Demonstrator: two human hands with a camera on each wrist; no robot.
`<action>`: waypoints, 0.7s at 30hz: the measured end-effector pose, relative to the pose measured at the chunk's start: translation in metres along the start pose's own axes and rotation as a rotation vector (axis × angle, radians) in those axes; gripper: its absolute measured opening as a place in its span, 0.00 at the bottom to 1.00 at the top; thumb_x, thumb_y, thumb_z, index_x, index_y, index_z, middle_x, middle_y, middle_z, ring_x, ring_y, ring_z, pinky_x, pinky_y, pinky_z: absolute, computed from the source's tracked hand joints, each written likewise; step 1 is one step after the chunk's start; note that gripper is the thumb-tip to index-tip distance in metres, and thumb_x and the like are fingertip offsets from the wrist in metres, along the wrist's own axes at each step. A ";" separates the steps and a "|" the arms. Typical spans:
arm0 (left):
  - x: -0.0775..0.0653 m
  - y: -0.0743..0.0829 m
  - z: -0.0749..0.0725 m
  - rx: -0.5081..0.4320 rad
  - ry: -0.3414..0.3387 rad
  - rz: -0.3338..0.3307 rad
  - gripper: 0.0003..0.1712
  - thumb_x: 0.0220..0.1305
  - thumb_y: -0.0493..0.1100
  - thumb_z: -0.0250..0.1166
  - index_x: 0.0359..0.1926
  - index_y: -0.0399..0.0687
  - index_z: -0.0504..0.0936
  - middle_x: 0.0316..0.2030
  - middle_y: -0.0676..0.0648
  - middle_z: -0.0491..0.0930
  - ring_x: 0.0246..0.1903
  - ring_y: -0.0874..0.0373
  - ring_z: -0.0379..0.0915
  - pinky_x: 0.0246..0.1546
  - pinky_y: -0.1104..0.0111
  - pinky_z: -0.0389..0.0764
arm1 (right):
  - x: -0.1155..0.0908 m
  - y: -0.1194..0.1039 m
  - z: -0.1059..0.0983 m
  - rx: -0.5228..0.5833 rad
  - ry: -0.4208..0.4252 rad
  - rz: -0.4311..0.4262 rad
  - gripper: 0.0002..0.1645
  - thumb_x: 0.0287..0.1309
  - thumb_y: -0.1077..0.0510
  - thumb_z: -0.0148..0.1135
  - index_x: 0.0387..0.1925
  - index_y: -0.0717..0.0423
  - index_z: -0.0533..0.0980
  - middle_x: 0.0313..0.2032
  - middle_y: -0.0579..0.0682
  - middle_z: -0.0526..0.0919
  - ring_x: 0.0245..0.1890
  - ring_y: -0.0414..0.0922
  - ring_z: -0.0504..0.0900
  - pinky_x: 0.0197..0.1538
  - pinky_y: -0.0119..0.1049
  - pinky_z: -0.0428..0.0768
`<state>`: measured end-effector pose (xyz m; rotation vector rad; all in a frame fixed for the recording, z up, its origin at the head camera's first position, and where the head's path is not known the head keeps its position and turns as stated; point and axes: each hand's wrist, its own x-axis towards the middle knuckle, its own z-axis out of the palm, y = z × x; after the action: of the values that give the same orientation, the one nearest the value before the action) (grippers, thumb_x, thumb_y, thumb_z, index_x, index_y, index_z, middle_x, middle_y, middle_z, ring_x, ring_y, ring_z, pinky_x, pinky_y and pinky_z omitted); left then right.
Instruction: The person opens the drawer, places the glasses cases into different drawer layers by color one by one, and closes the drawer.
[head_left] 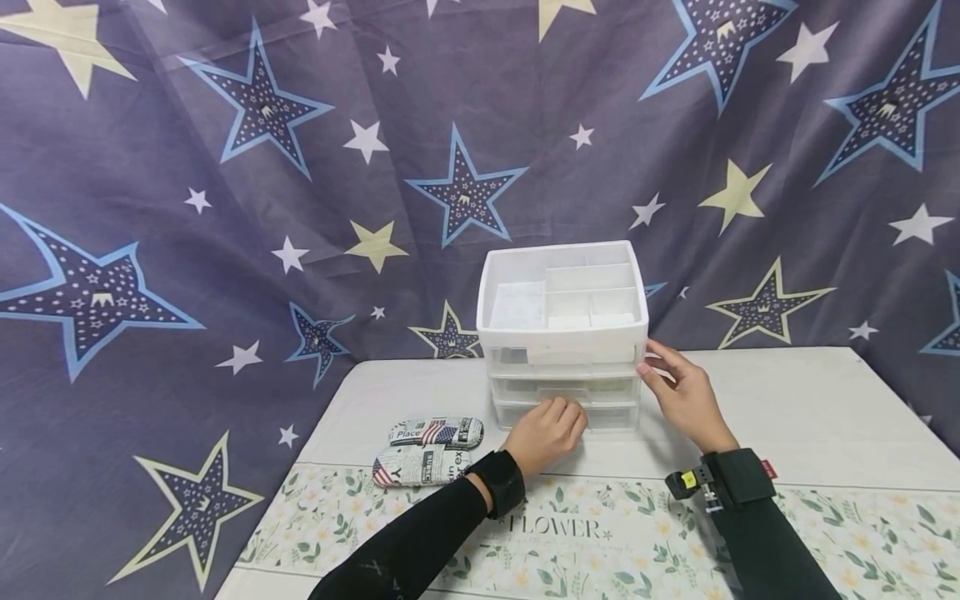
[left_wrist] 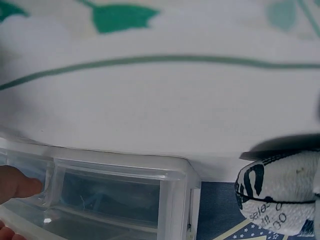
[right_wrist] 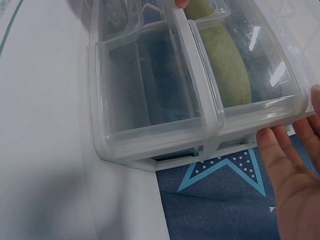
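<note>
A white storage unit with clear drawers stands toward the back of the table. My left hand is at its front with curled fingers, at a drawer handle near the border of the middle and bottom drawers. The left thumb shows against the clear front. My right hand steadies the unit's right side, its fingers fairly straight along the side wall and the thumb near the front corner. An olive-green object lies inside the middle drawer. The bottom drawer shows no contents in the right wrist view.
Two rounded newspaper-print fabric items, possibly slippers, lie left of the unit. Its top is a divided tray. A floral runner crosses the white table, with a star-patterned curtain behind.
</note>
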<state>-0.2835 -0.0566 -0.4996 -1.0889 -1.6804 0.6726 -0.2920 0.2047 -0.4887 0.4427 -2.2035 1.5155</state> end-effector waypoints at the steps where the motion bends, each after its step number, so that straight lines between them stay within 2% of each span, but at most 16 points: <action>1: 0.000 0.000 -0.001 -0.001 -0.002 0.003 0.16 0.76 0.31 0.50 0.43 0.49 0.84 0.38 0.50 0.81 0.36 0.59 0.79 0.38 0.73 0.82 | 0.000 0.000 0.000 0.001 0.000 0.001 0.31 0.74 0.57 0.60 0.72 0.64 0.68 0.66 0.64 0.74 0.60 0.60 0.79 0.54 0.15 0.74; 10: 0.000 0.001 -0.003 -0.005 0.015 0.022 0.12 0.73 0.34 0.54 0.41 0.49 0.84 0.37 0.51 0.81 0.36 0.60 0.79 0.38 0.73 0.82 | -0.002 0.001 -0.002 -0.017 -0.008 -0.036 0.31 0.75 0.57 0.59 0.72 0.65 0.67 0.66 0.65 0.74 0.60 0.64 0.78 0.53 0.13 0.72; 21: -0.002 0.003 -0.002 -0.027 0.009 0.000 0.16 0.73 0.32 0.50 0.41 0.48 0.85 0.36 0.50 0.81 0.34 0.60 0.78 0.34 0.75 0.80 | -0.001 0.003 -0.001 -0.002 -0.010 -0.038 0.31 0.75 0.57 0.59 0.72 0.64 0.67 0.66 0.65 0.74 0.60 0.63 0.78 0.53 0.13 0.73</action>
<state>-0.2802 -0.0576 -0.5023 -1.1088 -1.6860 0.6457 -0.2925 0.2063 -0.4917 0.4897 -2.1917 1.4944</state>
